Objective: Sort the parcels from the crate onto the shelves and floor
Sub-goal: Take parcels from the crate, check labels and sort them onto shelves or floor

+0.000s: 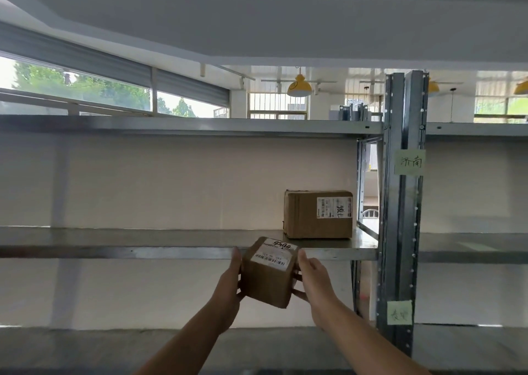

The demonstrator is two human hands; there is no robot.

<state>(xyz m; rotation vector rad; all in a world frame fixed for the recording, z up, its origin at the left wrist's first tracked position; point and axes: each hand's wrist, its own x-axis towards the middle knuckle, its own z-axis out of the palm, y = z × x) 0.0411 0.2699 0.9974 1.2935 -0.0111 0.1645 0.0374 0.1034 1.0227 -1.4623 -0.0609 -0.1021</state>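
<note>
A small brown cardboard parcel (267, 280) with a white barcode label and handwritten digits on top is held between both hands, just in front of the middle shelf's front rail (171, 252). My left hand (230, 286) grips its left side and my right hand (310, 281) grips its right side, fingers curled under it. A larger brown parcel (308, 217) with a white label stands on the middle shelf at the right end, just behind the held one. The crate is out of view.
A metal rack fills the view, with an upper shelf (185, 126) and a lower shelf (85, 343). A grey upright post (400, 231) at the right carries two green handwritten notes (409, 161). Another rack bay continues to the right.
</note>
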